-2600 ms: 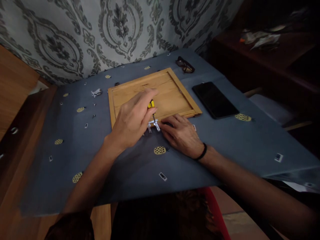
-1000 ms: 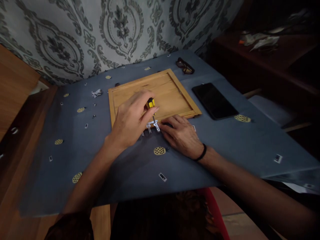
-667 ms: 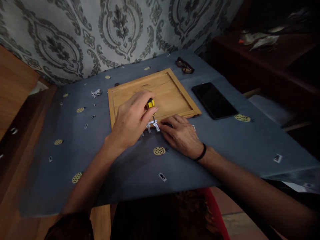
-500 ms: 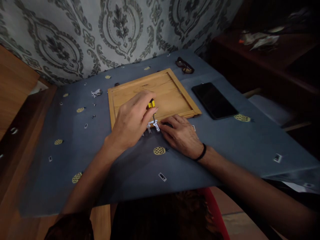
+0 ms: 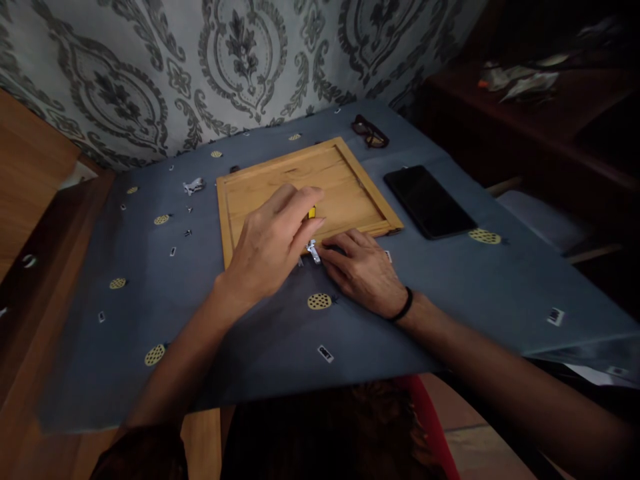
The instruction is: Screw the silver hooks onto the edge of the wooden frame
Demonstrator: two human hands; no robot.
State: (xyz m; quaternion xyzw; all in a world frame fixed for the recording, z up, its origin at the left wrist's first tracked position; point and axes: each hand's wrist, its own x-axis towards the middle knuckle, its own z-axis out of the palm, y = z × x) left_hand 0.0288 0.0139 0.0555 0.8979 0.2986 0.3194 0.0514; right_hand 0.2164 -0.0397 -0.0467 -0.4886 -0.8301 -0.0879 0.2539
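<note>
My left hand (image 5: 273, 243) is closed around a screwdriver (image 5: 313, 212); a bit of its yellow handle shows between the fingers, and the shaft is mostly hidden. Just below it, a shiny metal hinge (image 5: 313, 252) sits at the near edge of a framed wooden cabinet door (image 5: 343, 193) lying flat. Bent fingers of my right hand (image 5: 361, 267) press together against the hinge's right side, by the door's edge. Part of the hinge is covered by my left hand.
A second metal hinge (image 5: 194, 187) lies left of the door, with small screws (image 5: 188, 233) nearby. A black phone (image 5: 430, 201) rests to the right. Sunglasses (image 5: 370, 131) are near the back of the cloth-covered table (image 5: 425, 320), before a patterned wall.
My left hand has turned and shifted slightly right, hiding more of the screwdriver and hinge. My right hand stays where it was.
</note>
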